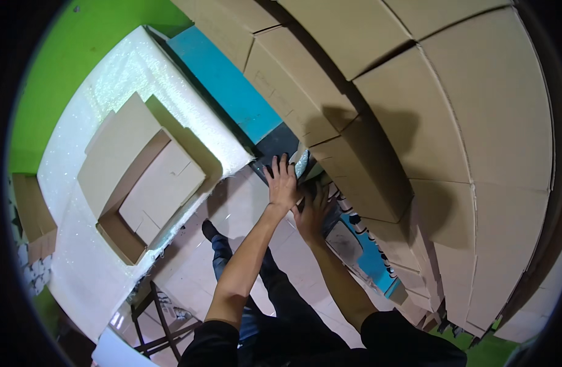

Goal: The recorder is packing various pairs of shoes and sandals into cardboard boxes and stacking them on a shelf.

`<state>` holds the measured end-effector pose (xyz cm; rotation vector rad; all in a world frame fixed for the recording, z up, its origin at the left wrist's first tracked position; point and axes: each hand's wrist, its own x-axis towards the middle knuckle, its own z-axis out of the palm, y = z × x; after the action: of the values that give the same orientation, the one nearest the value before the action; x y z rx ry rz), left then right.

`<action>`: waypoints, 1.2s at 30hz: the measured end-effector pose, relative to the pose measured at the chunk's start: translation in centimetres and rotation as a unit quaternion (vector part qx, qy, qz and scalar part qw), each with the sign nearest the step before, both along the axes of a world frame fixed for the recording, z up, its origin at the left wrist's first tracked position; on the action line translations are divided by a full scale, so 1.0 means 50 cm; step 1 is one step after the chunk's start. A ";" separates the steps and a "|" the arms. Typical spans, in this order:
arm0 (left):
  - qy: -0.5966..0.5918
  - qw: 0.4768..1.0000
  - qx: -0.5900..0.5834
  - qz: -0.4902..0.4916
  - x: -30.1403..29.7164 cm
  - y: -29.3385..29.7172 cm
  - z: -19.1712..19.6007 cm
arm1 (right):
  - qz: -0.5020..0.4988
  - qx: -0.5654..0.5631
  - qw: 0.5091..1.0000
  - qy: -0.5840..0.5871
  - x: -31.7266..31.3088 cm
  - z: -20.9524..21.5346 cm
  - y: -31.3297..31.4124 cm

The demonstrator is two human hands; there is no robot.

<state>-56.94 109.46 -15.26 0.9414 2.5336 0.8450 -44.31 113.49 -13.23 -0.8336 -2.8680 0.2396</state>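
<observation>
My left hand (282, 181) is open, its fingers stretched and slightly spread over a dark surface (277, 142) between the table and the boxes. Just below and to its right, my right hand (312, 211) has its fingers extended, partly in shadow, close to the side of the stacked cardboard boxes (339, 168). The two hands nearly meet at the left wrist. A small piece of shiny, see-through film (302, 164) shows beside the left fingertips. I cannot tell whether either hand presses on anything.
On the left, a table with a sparkly white cover (67, 183) bears an open cardboard box (119, 144). More large cardboard boxes (507, 110) stack up on the right. A turquoise panel (226, 79) lies behind. Dark crossed legs (165, 327) stand under the table's near edge.
</observation>
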 end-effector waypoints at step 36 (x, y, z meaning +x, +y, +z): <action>0.116 0.990 -0.055 -0.056 0.156 -0.660 0.644 | 0.588 -0.037 0.808 0.002 -0.073 0.589 -0.224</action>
<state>-49.15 76.47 16.92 1.1931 2.6577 0.5878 -47.93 102.30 16.21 1.0479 -2.9198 0.4487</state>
